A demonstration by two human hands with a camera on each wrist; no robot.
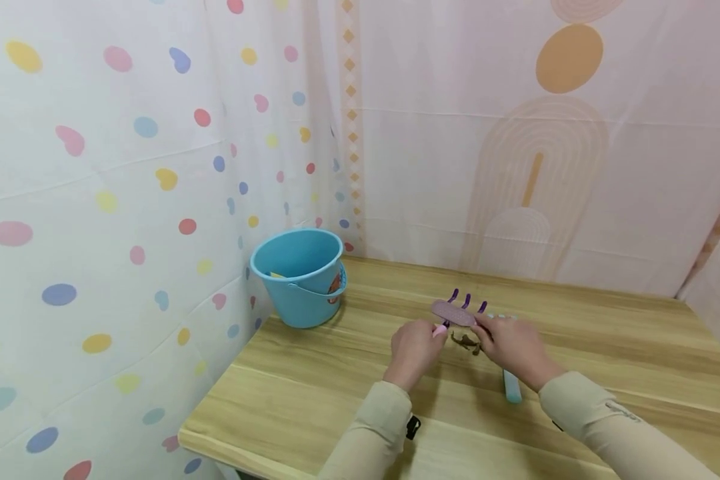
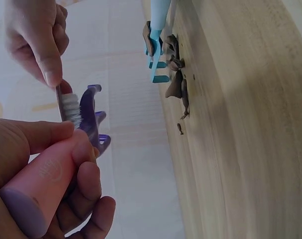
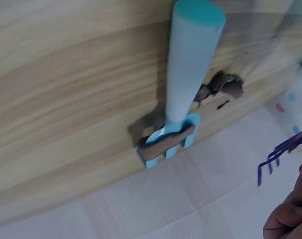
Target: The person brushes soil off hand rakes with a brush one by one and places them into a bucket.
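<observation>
My left hand [image 1: 417,350] grips the pink handle of a small hand rake [image 2: 49,174] with purple tines [image 2: 95,119]. A brush [image 1: 454,313] with white bristles [image 2: 71,108] is pinched between the thumb and fingers of my right hand [image 1: 519,348]. In the left wrist view the bristles lie against the back of the purple rake head. Under the hands, brown clay-like lumps [image 1: 466,342] lie on the table. A second rake [image 3: 190,69], light blue with teal tines, rests beside them with a strip of brown clay-like stuff across its tines.
A blue bucket [image 1: 303,310] stands at the table's back left, with something yellow inside. The wooden table [image 1: 288,380] ends at the left in a rounded corner. Patterned curtains [image 1: 420,167] hang behind and to the left.
</observation>
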